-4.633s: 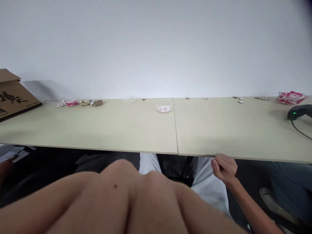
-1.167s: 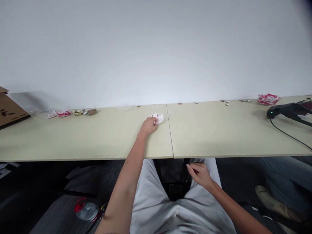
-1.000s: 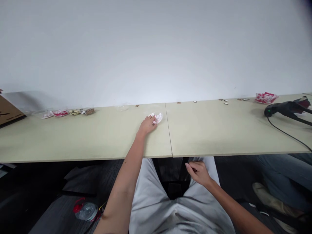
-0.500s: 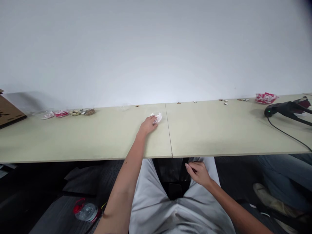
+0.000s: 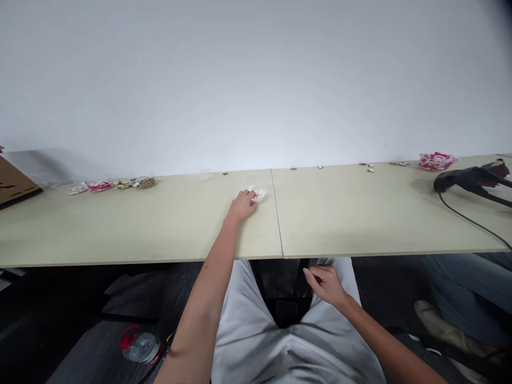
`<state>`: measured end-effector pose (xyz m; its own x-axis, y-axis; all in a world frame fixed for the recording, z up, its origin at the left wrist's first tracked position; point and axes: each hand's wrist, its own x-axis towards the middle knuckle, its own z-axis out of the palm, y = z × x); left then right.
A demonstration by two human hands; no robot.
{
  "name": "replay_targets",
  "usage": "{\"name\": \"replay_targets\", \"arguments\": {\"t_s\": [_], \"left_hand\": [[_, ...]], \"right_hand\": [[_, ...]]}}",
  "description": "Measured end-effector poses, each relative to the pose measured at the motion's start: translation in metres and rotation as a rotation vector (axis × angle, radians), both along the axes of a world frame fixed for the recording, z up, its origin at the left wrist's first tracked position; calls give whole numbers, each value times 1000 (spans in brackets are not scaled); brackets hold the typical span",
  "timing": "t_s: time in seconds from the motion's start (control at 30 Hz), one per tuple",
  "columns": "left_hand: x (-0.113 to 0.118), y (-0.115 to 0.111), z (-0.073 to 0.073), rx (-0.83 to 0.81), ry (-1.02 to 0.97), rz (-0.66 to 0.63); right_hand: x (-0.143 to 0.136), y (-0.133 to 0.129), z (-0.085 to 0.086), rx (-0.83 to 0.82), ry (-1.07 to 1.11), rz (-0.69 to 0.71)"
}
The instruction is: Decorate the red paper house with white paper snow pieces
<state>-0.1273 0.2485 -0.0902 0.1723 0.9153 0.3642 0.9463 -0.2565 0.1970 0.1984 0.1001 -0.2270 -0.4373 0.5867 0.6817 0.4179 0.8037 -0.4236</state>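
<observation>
My left hand [image 5: 241, 206] reaches out over the beige table [image 5: 160, 224] and its fingers close on a small clear packet with red and white print [image 5: 258, 195], near the seam between the two tabletops. My right hand [image 5: 328, 284] rests below the table edge on my lap, fingers loosely curled, holding nothing that I can see.
Small snack packets [image 5: 112, 184] lie along the wall at the left, beside a cardboard box [image 5: 12, 181]. Loose small pieces [image 5: 368, 167] and a red packet [image 5: 437, 160] sit at the back right. A black corded device [image 5: 468, 178] lies far right. A bottle [image 5: 141, 346] lies on the floor. Another person's legs [image 5: 464, 298] show at right.
My left hand came from close to the camera out to the packet and has gripped it, pulling it slightly toward me. My right hand dropped from the table edge to my lap.
</observation>
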Motion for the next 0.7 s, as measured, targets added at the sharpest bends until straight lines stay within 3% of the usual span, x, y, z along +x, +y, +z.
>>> {"name": "replay_targets", "arguments": {"t_s": [0.4, 0.7], "left_hand": [[-2, 3, -4, -1, 17, -33], [1, -1, 1, 22, 42, -14]], "right_hand": [[-2, -1, 1, -2, -9, -6], [-1, -1, -1, -16, -21, 0]]}}
